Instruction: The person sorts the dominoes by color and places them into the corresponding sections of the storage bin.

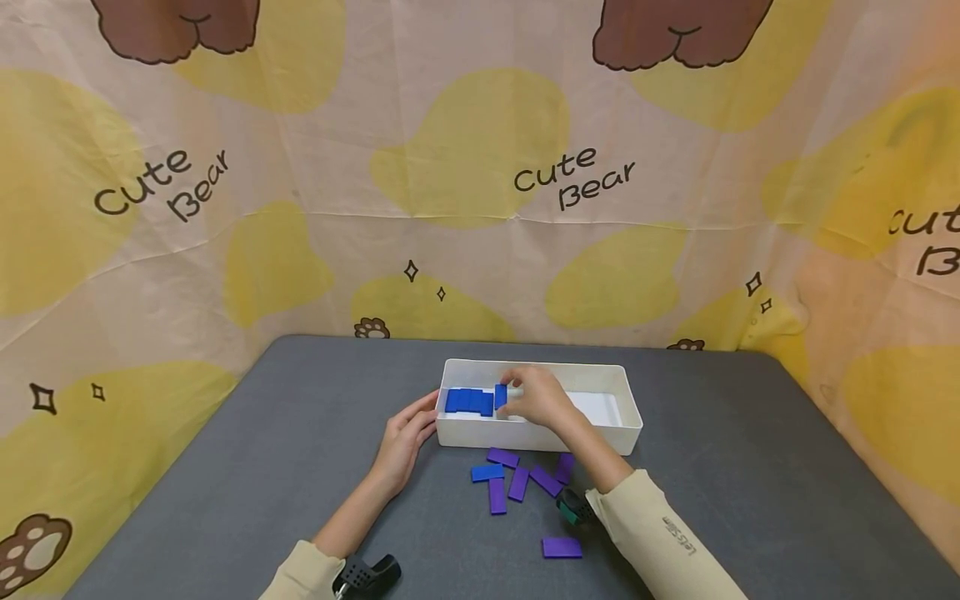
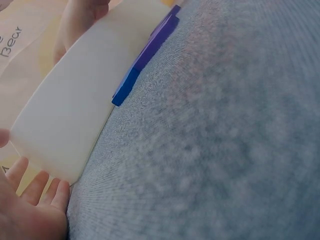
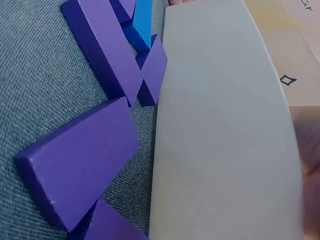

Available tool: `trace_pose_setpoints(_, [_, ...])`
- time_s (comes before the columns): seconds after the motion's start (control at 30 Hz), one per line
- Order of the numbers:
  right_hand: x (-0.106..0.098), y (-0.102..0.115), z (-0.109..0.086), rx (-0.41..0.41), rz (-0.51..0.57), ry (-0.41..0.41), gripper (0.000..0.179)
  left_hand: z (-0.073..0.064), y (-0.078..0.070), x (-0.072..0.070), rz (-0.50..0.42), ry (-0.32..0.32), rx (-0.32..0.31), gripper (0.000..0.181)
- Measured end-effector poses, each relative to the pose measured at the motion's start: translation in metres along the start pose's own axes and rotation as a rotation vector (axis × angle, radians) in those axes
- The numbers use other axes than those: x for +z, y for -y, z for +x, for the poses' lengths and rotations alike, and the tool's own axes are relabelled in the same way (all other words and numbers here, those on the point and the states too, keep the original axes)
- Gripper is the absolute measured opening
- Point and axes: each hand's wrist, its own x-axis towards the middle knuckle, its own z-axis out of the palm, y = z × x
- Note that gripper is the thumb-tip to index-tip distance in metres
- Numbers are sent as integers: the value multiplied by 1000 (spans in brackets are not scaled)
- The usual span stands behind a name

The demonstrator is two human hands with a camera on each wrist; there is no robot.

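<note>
A white rectangular box point(image 1: 525, 436) stands on the table, its left part holding a row of flat blue blocks point(image 1: 468, 402). My right hand point(image 1: 542, 398) reaches over the front wall and pinches one upright blue block point(image 1: 501, 396) between thumb and fingers, just right of that row. At the box's left end, my left hand point(image 1: 401, 442) rests its fingers, nearly straight, against the outer wall. The left wrist view shows these fingers point(image 2: 35, 187) spread along the end of the box. In the right wrist view the box wall hides most of my right hand point(image 3: 311, 150).
In front of the box lie several purple blocks point(image 1: 518, 483) and a blue block point(image 1: 487, 473), some touching. Nearer me lies a separate purple block point(image 1: 562, 547). The grey table point(image 1: 315, 433) ends at a patterned cloth point(image 1: 465, 167) behind the box.
</note>
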Motion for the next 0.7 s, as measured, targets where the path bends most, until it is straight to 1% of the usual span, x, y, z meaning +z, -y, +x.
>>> trace_pose_setpoints(0.27, [3, 4, 3, 31, -81, 24, 40, 0, 0, 0, 2, -9, 3, 49])
trace_pose_setpoints(0.47, [4, 6, 6, 49, -135, 43, 42, 0, 2, 0, 9, -4, -2, 49])
trace_pose_setpoints(0.7, [8, 4, 9, 49, -177, 35, 41, 1, 2, 1, -2, -7, -5, 49])
